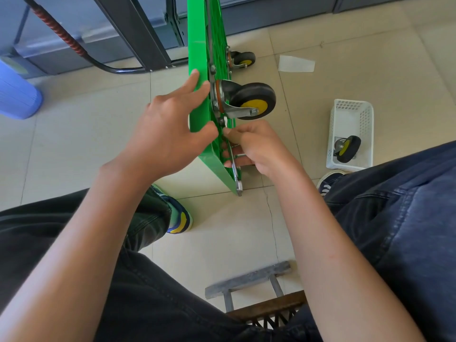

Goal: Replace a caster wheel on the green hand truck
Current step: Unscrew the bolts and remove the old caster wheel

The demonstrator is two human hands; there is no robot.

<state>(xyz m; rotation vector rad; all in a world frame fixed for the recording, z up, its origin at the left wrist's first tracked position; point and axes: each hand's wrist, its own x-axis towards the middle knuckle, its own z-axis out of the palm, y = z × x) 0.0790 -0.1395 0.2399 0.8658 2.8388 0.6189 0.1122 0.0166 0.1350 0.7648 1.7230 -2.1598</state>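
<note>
The green hand truck platform (200,58) stands on its edge on the tiled floor. A black caster wheel with a yellow hub (254,101) is mounted on its underside, facing right. A second caster (243,59) sits farther back. My left hand (170,124) rests on the platform's left face, fingers straight and thumb at the edge. My right hand (256,146) grips a metal wrench (235,169) just below the caster's mounting plate, its head near a bolt (222,120). Another caster wheel (346,149) lies in a white basket (351,114).
A black handle bar with a red-wrapped grip (61,33) lies at the back left. A blue plastic stool (17,95) is at far left. A scrap of paper (296,64) lies on the floor. My feet flank the platform; a stool frame (249,280) is below.
</note>
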